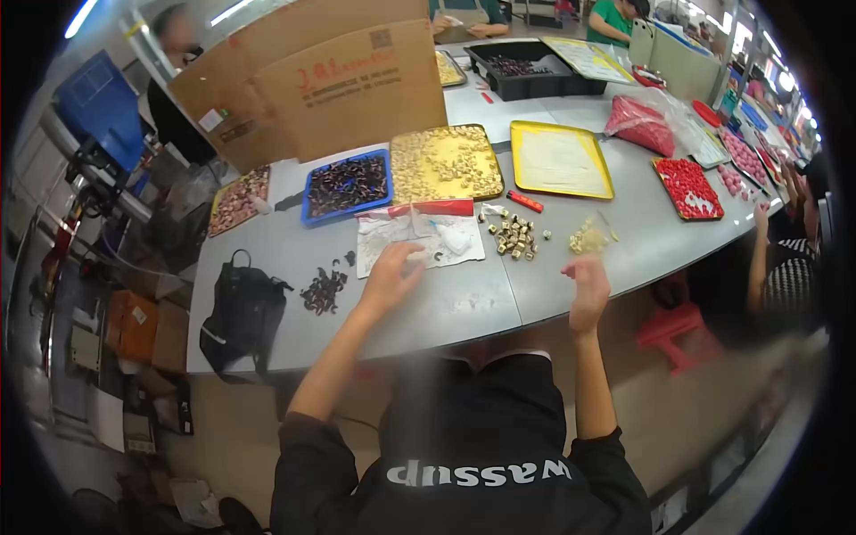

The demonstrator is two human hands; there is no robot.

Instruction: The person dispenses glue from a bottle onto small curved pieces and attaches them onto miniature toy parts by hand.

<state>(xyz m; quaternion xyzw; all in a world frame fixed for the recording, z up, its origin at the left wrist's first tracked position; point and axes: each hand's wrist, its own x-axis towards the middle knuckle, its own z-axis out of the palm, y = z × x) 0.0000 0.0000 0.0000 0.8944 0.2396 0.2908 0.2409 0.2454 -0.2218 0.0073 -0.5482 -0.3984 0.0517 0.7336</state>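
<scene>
My left hand (392, 278) is over the near edge of a white sheet (379, 236) with a red band along its far side. Its fingers reach forward with the thumb apart, and I see nothing held in them. On the sheet lies a white, crumpled-looking piece (453, 239). My right hand (588, 294) is raised at the table's near edge, its fingers bent together at the tips; whatever they hold is too small to make out. Just beyond it lies a small heap of pale yellow pieces (587, 237). Several cream-and-dark cube-like pieces (514, 237) sit between my hands.
Left of the sheet are loose dark curved pieces (323, 292) and a black bag (242, 308). Beyond stand a blue tray (308, 209), yellow trays (609, 183), a red-filled tray (688, 189) and a tall cardboard box (357, 98). A pink stool (678, 334) stands right; other people sit around.
</scene>
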